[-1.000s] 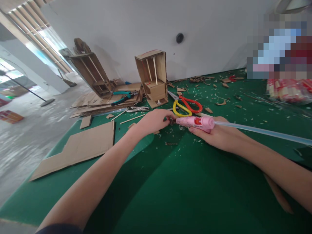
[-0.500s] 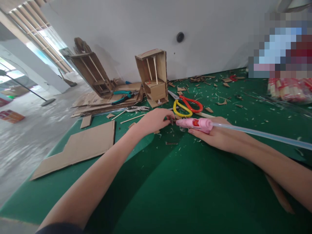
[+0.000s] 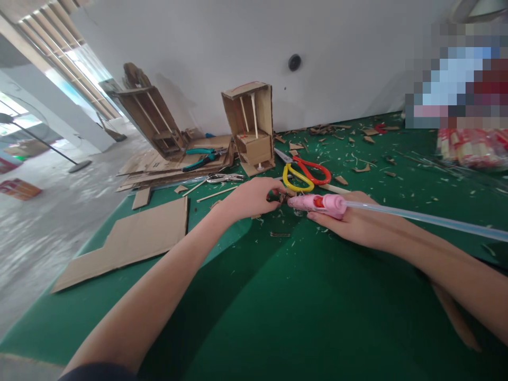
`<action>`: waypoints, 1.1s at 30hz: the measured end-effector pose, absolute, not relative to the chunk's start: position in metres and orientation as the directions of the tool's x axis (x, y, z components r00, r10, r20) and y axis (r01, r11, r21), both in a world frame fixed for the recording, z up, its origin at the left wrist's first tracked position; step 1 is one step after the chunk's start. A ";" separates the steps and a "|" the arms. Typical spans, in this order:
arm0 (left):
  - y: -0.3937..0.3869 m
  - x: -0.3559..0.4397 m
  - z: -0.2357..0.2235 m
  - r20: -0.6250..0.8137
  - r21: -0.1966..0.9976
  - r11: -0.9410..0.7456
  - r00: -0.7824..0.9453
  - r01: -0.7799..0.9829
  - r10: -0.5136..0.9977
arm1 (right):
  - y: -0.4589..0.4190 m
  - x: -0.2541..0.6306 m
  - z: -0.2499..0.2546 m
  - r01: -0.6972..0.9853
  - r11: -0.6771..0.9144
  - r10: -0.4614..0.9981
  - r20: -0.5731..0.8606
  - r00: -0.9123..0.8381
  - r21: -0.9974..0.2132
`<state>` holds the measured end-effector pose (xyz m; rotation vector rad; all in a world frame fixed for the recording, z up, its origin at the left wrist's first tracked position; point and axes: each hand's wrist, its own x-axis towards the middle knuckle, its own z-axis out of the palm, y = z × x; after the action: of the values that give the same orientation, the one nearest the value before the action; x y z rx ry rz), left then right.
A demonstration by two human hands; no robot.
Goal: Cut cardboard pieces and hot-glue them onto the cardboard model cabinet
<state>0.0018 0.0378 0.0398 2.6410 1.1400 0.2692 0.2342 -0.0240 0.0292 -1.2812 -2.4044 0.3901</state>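
Scissors [image 3: 305, 172], box [image 3: 256, 151] beyond glue gun [image 3: 309, 202] held in right hand [image 3: 359, 225], cardboard [image 3: 143, 233] near counter's [image 3: 254, 307] left edge, open room between forearms [image 3: 166, 296], left hand [image 3: 257, 197] curled, grip unclear

Bit [image 3: 283, 197] at left hand [image 3: 257, 197] too small to tell; clear stick [image 3: 420, 215] cut off by right edge.
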 end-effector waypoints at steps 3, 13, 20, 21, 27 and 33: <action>0.036 0.002 0.043 0.071 0.305 -0.673 0.689 0.674 0.722 | -0.026 0.234 0.029 0.718 0.545 0.835 0.206 -0.510 -0.434; 0.034 0.005 0.050 0.187 0.342 -0.665 0.645 0.664 0.741 | -0.032 0.237 0.043 0.732 0.521 0.845 0.146 -0.514 -0.439; 0.036 0.005 0.044 0.161 0.328 -0.640 0.627 0.695 0.762 | -0.021 0.243 0.037 0.782 0.464 0.885 0.187 -0.426 -0.417; 0.036 0.004 0.043 0.155 0.332 -0.633 0.621 0.700 0.768 | -0.020 0.242 0.035 0.786 0.464 0.885 0.198 -0.420 -0.408; 0.037 0.005 0.040 0.146 0.343 -0.615 0.607 0.710 0.781 | -0.018 0.236 0.032 0.808 0.448 0.894 0.186 -0.407 -0.383; 0.037 0.005 0.038 0.142 0.369 -0.609 0.605 0.702 0.783 | -0.023 0.233 0.038 0.822 0.394 0.917 0.120 -0.380 -0.411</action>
<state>0.0047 0.0369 0.0379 2.5578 1.2130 0.4222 0.2326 -0.0226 0.0385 -1.5136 -2.3294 0.4079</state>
